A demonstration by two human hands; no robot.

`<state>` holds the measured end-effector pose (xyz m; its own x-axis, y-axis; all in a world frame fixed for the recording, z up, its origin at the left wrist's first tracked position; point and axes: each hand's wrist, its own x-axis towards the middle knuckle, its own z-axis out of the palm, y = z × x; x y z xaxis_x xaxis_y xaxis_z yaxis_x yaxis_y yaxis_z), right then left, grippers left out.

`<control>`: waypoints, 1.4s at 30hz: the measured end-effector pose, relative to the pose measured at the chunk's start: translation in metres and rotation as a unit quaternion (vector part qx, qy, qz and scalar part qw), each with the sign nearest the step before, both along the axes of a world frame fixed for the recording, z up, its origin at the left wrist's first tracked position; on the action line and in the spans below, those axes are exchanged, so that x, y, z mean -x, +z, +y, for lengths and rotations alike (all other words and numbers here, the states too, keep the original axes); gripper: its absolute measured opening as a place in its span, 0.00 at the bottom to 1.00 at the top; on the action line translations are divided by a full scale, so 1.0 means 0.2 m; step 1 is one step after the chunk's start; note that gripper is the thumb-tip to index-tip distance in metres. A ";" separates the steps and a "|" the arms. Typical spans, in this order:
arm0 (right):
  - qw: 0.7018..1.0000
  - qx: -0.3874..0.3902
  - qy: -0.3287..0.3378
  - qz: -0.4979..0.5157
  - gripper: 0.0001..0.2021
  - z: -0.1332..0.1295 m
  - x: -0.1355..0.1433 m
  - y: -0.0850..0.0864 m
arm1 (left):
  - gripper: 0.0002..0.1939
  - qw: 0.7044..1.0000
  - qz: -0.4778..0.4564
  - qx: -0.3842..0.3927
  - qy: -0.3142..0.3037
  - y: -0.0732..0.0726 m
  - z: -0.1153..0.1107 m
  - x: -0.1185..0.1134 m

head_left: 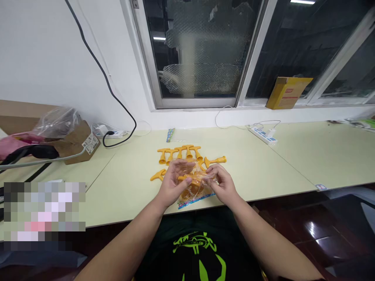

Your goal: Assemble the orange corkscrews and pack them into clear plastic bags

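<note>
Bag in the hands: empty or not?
Not empty: yellow pieces show through the clear bag. How full, I cannot tell.

Yellow-orange T-shaped pieces (189,151), pale-green tabletop (140,187), black shirt (164,249) (lime-green print).

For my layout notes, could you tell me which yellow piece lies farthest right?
The yellow piece beyond the right hand; its stem points right, while the row of five points toward the person.
</note>
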<state>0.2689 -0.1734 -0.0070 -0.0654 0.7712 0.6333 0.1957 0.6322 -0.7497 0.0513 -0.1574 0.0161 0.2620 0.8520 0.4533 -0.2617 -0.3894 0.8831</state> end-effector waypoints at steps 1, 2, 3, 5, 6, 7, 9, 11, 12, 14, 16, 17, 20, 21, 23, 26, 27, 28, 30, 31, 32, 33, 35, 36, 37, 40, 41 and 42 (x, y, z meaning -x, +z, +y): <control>1.000 -0.010 -0.005 0.008 0.04 0.00 0.00 -0.02 | 0.27 1.000 0.024 -0.005 0.003 -0.02 -0.01 0.00; 1.000 -0.017 -0.009 0.018 0.04 0.01 0.00 -0.04 | 0.31 0.999 0.048 -0.005 0.007 -0.04 -0.01 0.01; 0.999 -0.019 -0.009 0.027 0.04 0.01 0.01 -0.05 | 0.34 0.998 0.069 -0.001 0.012 -0.06 -0.02 0.00; 0.999 -0.006 0.006 0.048 0.05 0.00 0.02 -0.07 | 0.37 0.995 0.092 0.023 0.018 -0.08 -0.03 -0.01; 0.998 0.005 0.018 0.059 0.06 -0.01 0.02 -0.08 | 0.37 0.995 0.094 0.040 0.015 -0.09 -0.04 -0.01; 0.997 0.020 0.029 0.070 0.07 -0.02 0.02 -0.08 | 0.37 0.994 0.090 0.055 0.010 -0.10 -0.04 -0.02; 0.993 0.054 0.051 0.091 0.15 -0.04 0.02 -0.08 | 0.36 0.994 0.074 0.075 -0.004 -0.10 -0.06 -0.03; 0.987 0.090 0.082 0.105 0.27 -0.05 0.01 -0.09 | 0.37 0.995 0.060 0.076 -0.016 -0.10 -0.06 -0.03; 0.983 0.109 0.104 0.106 0.32 -0.06 0.00 -0.09 | 0.37 0.995 0.053 0.076 -0.022 -0.11 -0.07 -0.03; 0.976 0.137 0.140 0.098 0.41 -0.07 -0.03 -0.11 | 0.38 0.995 0.040 0.078 -0.036 -0.12 -0.07 -0.02; 0.975 0.152 0.145 0.077 0.43 -0.07 -0.04 -0.12 | 0.39 0.995 0.036 0.084 -0.046 -0.13 -0.08 -0.01; 0.975 0.158 0.141 0.064 0.40 -0.07 -0.05 -0.13 | 0.40 0.994 0.039 0.088 -0.048 -0.14 -0.09 0.00; 0.973 0.178 0.139 0.048 0.28 -0.07 -0.06 -0.16 | 0.39 0.992 0.065 0.093 -0.047 -0.17 -0.10 0.01; 0.971 0.187 0.142 0.051 0.25 -0.07 -0.06 -0.17 | 0.37 0.991 0.076 0.094 -0.049 -0.17 -0.11 0.01; 0.967 0.200 0.147 0.064 0.22 -0.06 -0.06 -0.20 | 0.33 0.989 0.097 0.096 -0.054 -0.19 -0.12 0.00; 0.963 0.209 0.151 0.077 0.21 -0.06 -0.06 -0.23 | 0.27 0.985 0.125 0.101 -0.055 -0.22 -0.12 -0.01; 0.963 0.211 0.151 0.076 0.21 -0.06 -0.06 -0.23 | 0.24 0.984 0.137 0.099 -0.052 -0.23 -0.12 -0.01; 0.962 0.213 0.152 0.073 0.21 -0.06 -0.05 -0.24 | 0.22 0.983 0.152 0.095 -0.047 -0.24 -0.12 -0.01; 0.960 0.219 0.158 0.070 0.23 -0.05 -0.04 -0.23 | 0.19 0.979 0.181 0.086 -0.035 -0.26 -0.11 -0.01; 0.959 0.221 0.164 0.072 0.24 -0.05 -0.04 -0.23 | 0.20 0.978 0.192 0.082 -0.026 -0.27 -0.10 0.00; 0.957 0.223 0.171 0.073 0.26 -0.05 -0.03 -0.23 | 0.20 0.977 0.200 0.077 -0.019 -0.27 -0.10 0.00; 0.955 0.224 0.177 0.073 0.27 -0.05 -0.02 -0.23 | 0.21 0.976 0.205 0.072 -0.012 -0.28 -0.10 0.00; 0.954 0.225 0.185 0.065 0.27 -0.04 -0.02 -0.23 | 0.21 0.975 0.214 0.059 -0.005 -0.29 -0.10 0.01; 0.956 0.222 0.184 0.059 0.27 -0.03 -0.02 -0.23 | 0.20 0.975 0.217 0.053 -0.006 -0.29 -0.10 0.01; 0.958 0.216 0.180 0.054 0.26 -0.03 -0.02 -0.23 | 0.20 0.975 0.219 0.048 -0.006 -0.29 -0.10 0.01; 0.968 0.191 0.157 0.042 0.24 -0.02 -0.03 -0.24 | 0.19 0.977 0.211 0.039 -0.002 -0.29 -0.10 0.02; 0.971 0.184 0.149 0.039 0.23 -0.02 -0.03 -0.24 | 0.19 0.978 0.203 0.040 -0.005 -0.29 -0.10 0.02; 0.973 0.180 0.141 0.037 0.23 -0.03 -0.03 -0.24 | 0.19 0.980 0.193 0.046 -0.011 -0.29 -0.10 0.02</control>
